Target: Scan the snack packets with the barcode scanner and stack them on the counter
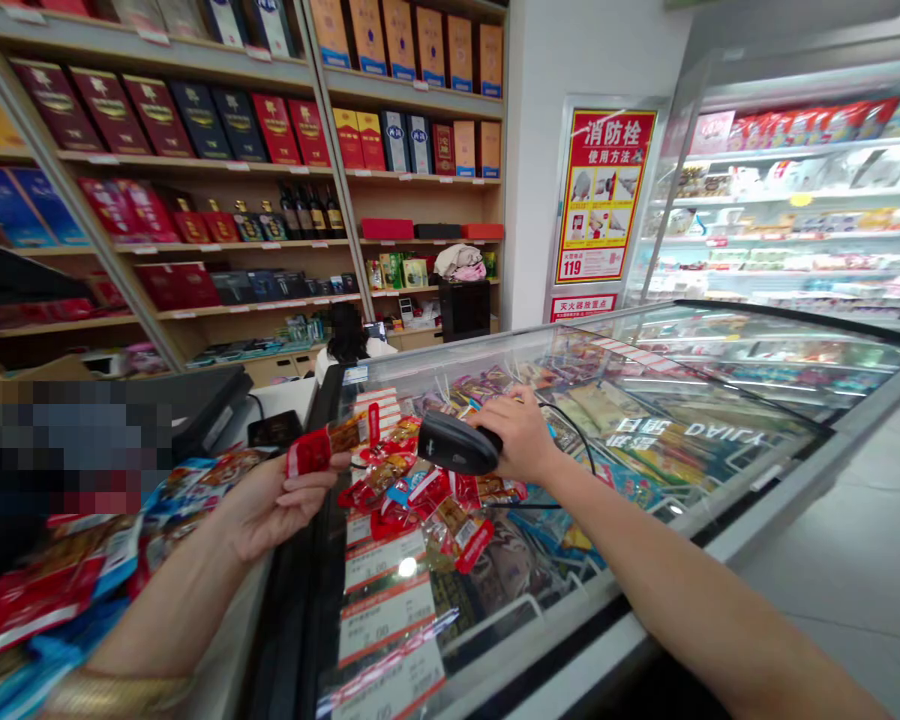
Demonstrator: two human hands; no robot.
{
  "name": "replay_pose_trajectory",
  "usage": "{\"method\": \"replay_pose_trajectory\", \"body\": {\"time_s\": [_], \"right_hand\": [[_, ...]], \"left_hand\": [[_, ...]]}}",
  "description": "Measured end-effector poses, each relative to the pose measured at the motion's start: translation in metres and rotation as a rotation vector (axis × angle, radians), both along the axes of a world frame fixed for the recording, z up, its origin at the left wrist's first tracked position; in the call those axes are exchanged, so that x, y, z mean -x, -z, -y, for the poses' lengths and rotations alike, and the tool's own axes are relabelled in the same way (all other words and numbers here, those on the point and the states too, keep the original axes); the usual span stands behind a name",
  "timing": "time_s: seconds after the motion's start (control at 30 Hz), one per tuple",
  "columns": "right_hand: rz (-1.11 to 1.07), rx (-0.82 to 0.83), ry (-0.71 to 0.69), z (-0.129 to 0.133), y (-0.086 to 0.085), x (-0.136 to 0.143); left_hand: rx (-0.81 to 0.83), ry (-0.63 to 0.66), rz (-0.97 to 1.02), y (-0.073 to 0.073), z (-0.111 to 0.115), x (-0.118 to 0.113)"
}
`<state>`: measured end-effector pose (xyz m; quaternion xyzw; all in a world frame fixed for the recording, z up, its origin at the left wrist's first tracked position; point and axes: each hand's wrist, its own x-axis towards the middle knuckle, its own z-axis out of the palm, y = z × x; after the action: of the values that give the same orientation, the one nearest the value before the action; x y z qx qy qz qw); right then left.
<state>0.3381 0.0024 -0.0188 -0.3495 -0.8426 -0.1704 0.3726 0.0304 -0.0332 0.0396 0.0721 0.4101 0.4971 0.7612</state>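
My left hand [289, 505] pinches a small red and clear snack packet [345, 433], with brown food showing through its wrapper. Wrapped round the handle of a black barcode scanner [456, 444] is my right hand [523, 437]. The scanner's head points left toward the packet, a short gap apart from it. Under the scanner, a heap of similar red snack packets [450, 530] lies on the glass top of a chest freezer [487, 620]. The scanner's cable [591, 445] loops behind my right hand.
More red and blue snack packets [105, 550] lie on the counter at left, beside a dark device [274, 428]. Price labels [390, 610] run along the freezer's left side. Shelves of boxed bottles [225, 125] stand behind, and a lit display fridge [795, 200] at back right.
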Motion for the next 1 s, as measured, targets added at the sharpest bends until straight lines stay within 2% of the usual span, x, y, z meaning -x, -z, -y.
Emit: {"method": "replay_pose_trajectory", "body": {"time_s": [0.2,0.3,0.43,0.6,0.67,0.73,0.77,0.83,0.9,0.93,1.0], "right_hand": [[0.000,0.007,-0.002,-0.001,0.000,0.000],[-0.025,-0.001,-0.015,-0.002,0.001,-0.001],[-0.071,0.001,-0.009,-0.005,0.003,-0.007],[-0.097,0.003,0.023,-0.009,0.007,-0.014],[-0.097,0.004,0.027,-0.010,0.009,-0.016],[-0.100,-0.008,0.032,-0.011,0.010,-0.017],[-0.102,-0.015,0.033,-0.011,0.010,-0.017],[-0.105,-0.022,0.038,-0.011,0.011,-0.017],[-0.101,-0.014,0.048,-0.012,0.011,-0.018],[-0.098,-0.008,0.052,-0.012,0.012,-0.018],[-0.094,-0.004,0.048,-0.013,0.012,-0.018]], "left_hand": [[-0.032,0.080,-0.020,0.003,-0.002,0.000],[-0.139,0.139,-0.177,0.008,-0.004,-0.002],[-0.484,0.169,-0.689,0.026,-0.006,-0.008],[-0.936,0.324,-1.402,0.053,-0.015,-0.007],[-1.068,0.330,-1.598,0.055,-0.018,-0.001],[-1.147,0.303,-1.752,0.046,-0.018,0.010],[-1.152,0.291,-1.828,0.039,-0.016,0.017],[-1.052,0.285,-1.998,0.021,-0.011,0.037],[-0.797,0.317,-2.184,0.004,-0.004,0.063],[-0.642,0.374,-2.250,-0.002,-0.001,0.076],[-0.431,0.455,-2.291,-0.007,0.004,0.100]]}}
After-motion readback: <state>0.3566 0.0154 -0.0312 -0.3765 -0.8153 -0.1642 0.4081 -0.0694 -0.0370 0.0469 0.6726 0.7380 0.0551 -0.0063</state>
